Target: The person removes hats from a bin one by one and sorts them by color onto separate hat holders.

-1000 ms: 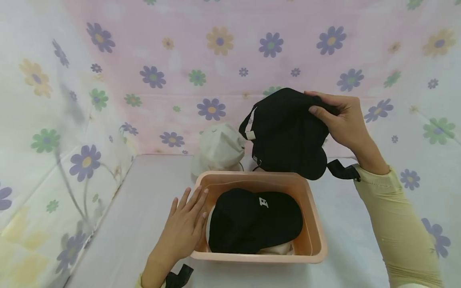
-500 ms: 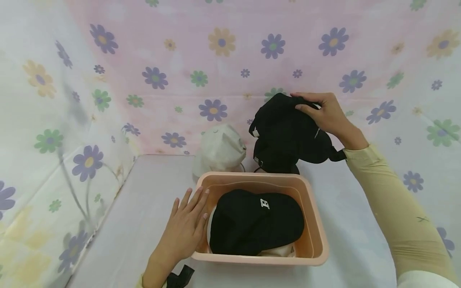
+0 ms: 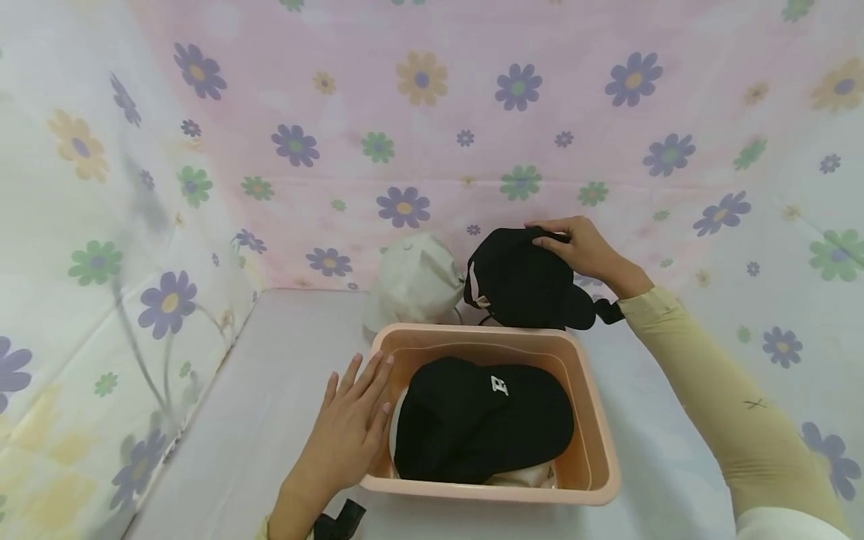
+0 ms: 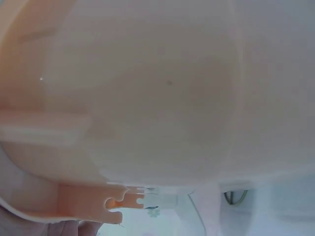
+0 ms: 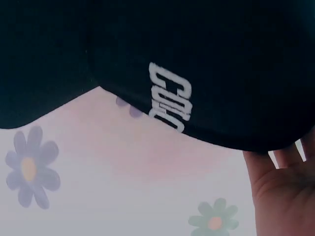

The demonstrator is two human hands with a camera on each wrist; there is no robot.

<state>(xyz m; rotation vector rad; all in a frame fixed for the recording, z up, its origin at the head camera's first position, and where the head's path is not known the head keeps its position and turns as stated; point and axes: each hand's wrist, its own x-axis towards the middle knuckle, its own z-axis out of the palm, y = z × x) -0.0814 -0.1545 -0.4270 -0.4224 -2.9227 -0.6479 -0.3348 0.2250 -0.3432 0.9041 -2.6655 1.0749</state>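
My right hand [image 3: 583, 244] pinches the crown of a black baseball cap [image 3: 520, 277] between thumb and fingers, behind the plastic basin. This cap hangs with its back opening to the left and brim to the right. White embroidered letters [image 5: 170, 98] show on it in the right wrist view. My left hand [image 3: 347, 427] rests with fairly straight fingers on the left rim of the peach basin [image 3: 597, 427]. The basin's wall [image 4: 162, 98] fills most of the left wrist view. Inside lies another black cap [image 3: 466, 420] with a white letter, over pale caps partly hidden.
Behind the basin, left of the held cap, stands an off-white cap [image 3: 415, 281]. The white tabletop [image 3: 270, 375] meets a flowered cloth backdrop [image 3: 324, 225] at the back and left.
My right hand has lowered the black cap and moved it left, down behind the basin, where it now covers the black cap seen there earlier. The left hand has stayed on the rim.
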